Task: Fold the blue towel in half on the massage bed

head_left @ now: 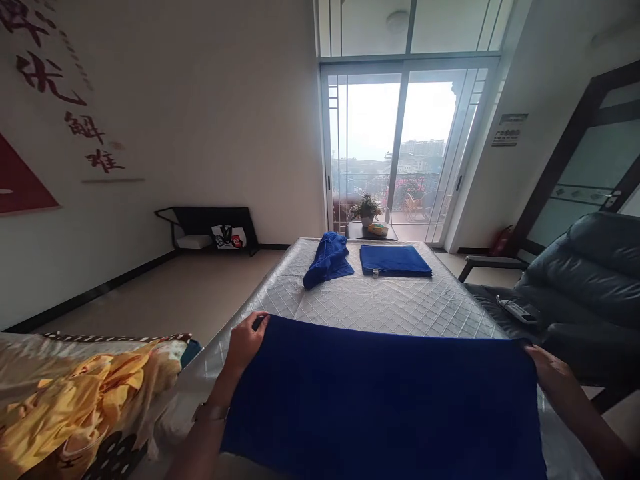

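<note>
A dark blue cloth [385, 400] is stretched wide between my two hands, its top edge nearly straight across the near end of the table. My left hand [247, 343] pinches its upper left corner. At the upper right corner my right hand [553, 367] grips the fabric, some of its fingers hidden behind the cloth. Farther along, a crumpled blue cloth [327, 260] lies on the quilted-pattern silver tablecloth [360, 303]. To its right rests a neatly folded stack of blue cloth [395, 260] with a small white tag on its front edge.
Left of the table, yellow clothing [95, 393] lies in a heap on a patterned cover. A dark padded armchair [585, 287] with a remote-like device [520, 310] on it stands at right. Beyond the table are a potted plant [367, 210] and glass sliding doors [400, 147].
</note>
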Tool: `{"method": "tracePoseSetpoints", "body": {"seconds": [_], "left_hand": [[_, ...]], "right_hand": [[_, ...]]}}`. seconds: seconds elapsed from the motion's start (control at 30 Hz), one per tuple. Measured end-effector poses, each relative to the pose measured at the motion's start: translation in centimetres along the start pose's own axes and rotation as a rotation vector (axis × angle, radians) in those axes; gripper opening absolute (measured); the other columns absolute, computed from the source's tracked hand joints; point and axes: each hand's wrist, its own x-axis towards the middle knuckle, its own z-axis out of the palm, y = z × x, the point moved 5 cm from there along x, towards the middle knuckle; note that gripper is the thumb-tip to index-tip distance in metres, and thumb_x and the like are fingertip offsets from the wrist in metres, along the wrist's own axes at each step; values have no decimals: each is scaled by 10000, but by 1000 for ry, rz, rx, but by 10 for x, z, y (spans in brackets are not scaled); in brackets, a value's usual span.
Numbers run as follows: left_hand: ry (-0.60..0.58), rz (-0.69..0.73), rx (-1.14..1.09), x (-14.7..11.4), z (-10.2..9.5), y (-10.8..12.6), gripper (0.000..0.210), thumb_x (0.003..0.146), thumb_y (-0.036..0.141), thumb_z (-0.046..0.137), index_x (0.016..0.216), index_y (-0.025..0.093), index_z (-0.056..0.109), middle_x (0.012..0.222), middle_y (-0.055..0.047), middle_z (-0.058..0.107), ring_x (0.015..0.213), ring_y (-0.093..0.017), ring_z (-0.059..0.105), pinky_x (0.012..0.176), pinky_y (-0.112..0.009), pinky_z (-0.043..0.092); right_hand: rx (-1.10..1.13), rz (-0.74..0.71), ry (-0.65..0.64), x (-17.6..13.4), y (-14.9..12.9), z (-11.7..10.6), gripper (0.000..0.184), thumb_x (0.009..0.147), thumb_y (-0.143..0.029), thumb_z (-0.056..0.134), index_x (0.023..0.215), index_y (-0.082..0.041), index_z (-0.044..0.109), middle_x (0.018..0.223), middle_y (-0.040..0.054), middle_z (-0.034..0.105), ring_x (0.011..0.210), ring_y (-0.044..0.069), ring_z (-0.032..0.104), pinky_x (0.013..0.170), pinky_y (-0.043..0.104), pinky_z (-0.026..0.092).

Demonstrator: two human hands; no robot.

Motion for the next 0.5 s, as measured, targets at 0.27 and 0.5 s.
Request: {"method": "tracePoseSetpoints", "body": {"seconds": [0.27, 0.5], "left_hand": [[-171, 14, 290, 55, 74, -20, 289, 967, 305, 439, 1098, 192, 671, 1068, -104, 760, 1031, -248, 692, 932, -340, 506], [-219, 53, 408, 94, 123, -28, 320, 978, 272, 402, 1092, 182, 687, 1091, -120, 732, 1045, -255, 667, 928, -348, 489]], "right_hand": [[-276, 70, -79, 83, -5, 84, 484, 967, -386, 322, 1042, -151, 739, 991, 208, 743, 986, 353, 687, 832, 394, 488], [-426, 177, -103, 136, -2, 136, 584, 993, -487, 301, 1305, -159, 670, 1118, 247, 716, 1010, 367, 694, 860, 445, 491]]}}
